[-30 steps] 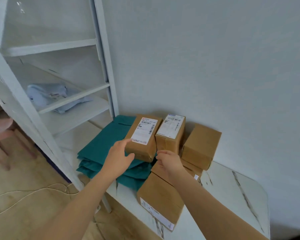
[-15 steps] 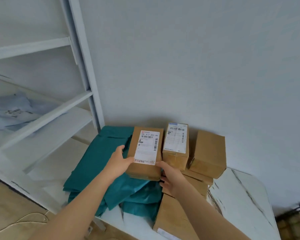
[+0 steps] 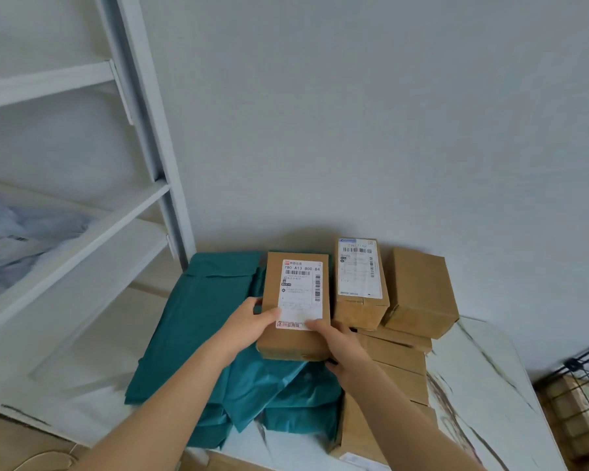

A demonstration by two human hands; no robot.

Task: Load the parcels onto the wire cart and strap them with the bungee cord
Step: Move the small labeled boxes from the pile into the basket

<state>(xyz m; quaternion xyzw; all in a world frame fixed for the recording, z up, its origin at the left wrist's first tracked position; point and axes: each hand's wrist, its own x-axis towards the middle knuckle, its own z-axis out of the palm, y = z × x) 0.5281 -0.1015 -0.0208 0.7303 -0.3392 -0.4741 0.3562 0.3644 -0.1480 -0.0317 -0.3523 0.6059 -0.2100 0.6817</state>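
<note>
Parcel with the label (image 3: pixel 295 311) is clasped by my left grip (image 3: pixel 249 322) and right grip (image 3: pixel 340 348), well left of the wire cart (image 3: pixel 573 363). Cart looks partly loaded; more parcels (image 3: pixel 359 277) left, bungee unseen.

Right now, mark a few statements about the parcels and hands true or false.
1. The left hand and right hand both grip the labelled cardboard box. True.
2. That box rests in the wire cart. False: it is held over teal mailer bags; the wire cart stands at the right edge.
3. The rightmost box has a label on top. False: the rightmost box is plain on top.
4. A second labelled box stands beside the gripped one. True.
</note>
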